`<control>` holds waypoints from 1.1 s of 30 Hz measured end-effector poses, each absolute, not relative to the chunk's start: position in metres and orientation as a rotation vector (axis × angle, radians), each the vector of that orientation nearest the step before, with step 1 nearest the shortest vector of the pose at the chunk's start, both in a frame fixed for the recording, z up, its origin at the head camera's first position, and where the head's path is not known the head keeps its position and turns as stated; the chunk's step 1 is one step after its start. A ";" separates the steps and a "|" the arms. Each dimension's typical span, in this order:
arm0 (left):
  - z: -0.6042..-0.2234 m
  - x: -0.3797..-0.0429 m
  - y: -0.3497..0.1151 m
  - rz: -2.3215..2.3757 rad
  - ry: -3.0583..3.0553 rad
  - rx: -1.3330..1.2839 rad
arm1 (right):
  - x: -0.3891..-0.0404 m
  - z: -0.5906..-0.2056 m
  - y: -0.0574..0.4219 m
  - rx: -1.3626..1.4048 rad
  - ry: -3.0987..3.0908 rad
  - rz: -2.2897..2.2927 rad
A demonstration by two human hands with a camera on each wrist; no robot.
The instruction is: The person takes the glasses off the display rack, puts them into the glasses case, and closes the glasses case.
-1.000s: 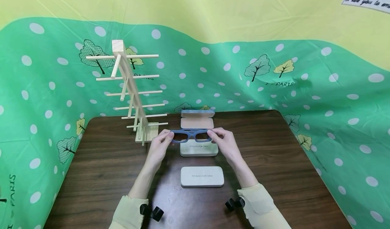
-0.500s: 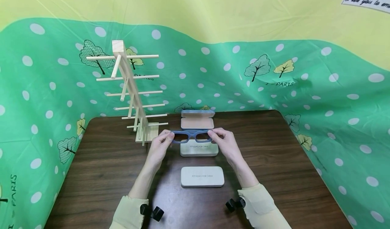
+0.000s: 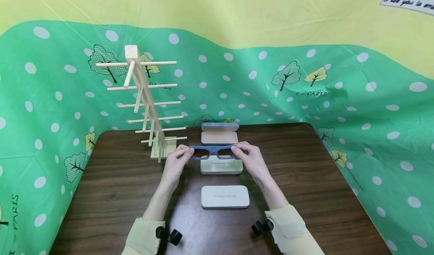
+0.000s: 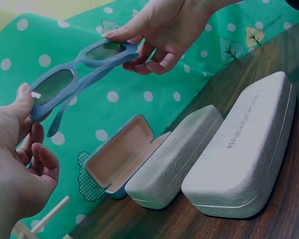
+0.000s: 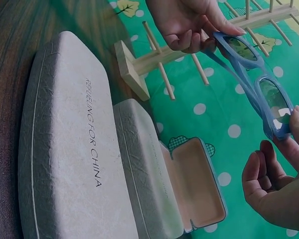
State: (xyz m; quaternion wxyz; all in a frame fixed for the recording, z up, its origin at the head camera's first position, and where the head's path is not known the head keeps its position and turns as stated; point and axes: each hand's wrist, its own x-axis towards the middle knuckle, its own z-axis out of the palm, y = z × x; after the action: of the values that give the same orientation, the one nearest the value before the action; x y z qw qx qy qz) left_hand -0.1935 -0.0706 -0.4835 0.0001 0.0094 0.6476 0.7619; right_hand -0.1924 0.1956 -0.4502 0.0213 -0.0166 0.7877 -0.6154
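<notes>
A pair of blue-framed glasses with dark lenses is held up in the air. At one end my left hand pinches the frame between thumb and fingers. My right hand pinches the other end. Both wrist views show the glasses with an arm lying folded across behind the lenses. Below and behind them, a closed pale glasses case is partly covered by the frame in the head view. Nearer to me lies a second closed pale case, lettered on its lid.
At the back stands an open blue case with a pinkish lining. To the left rises a wooden peg stand, its bare pegs sticking out on several levels. Everything rests on a dark wooden table before a green and yellow cloth.
</notes>
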 end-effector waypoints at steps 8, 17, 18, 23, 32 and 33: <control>-0.484 -0.193 -0.071 2.280 2.175 0.018 | -0.193 -0.452 0.197 -0.070 2.458 -1.893; -0.486 -0.196 -0.069 2.131 2.280 0.016 | -0.195 -0.454 0.201 -0.072 2.455 -1.854; -0.486 -0.196 -0.069 2.126 2.276 0.013 | -0.195 -0.453 0.202 -0.077 2.443 -1.851; -0.487 -0.197 -0.068 2.123 2.272 -0.013 | -0.196 -0.452 0.204 -0.093 2.388 -1.830; -0.485 -0.203 -0.063 2.130 2.277 0.003 | -0.203 -0.455 0.211 -0.134 2.320 -1.802; -0.485 -0.204 -0.063 2.132 2.278 0.006 | -0.204 -0.455 0.211 -0.129 2.325 -1.803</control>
State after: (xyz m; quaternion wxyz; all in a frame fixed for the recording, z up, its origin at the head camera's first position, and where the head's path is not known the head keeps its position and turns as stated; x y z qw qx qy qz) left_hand -0.2037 -0.0627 -0.4852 0.0108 0.0018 0.7300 0.6833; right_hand -0.2042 0.2114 -0.4554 0.0981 -0.0436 0.7856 -0.6094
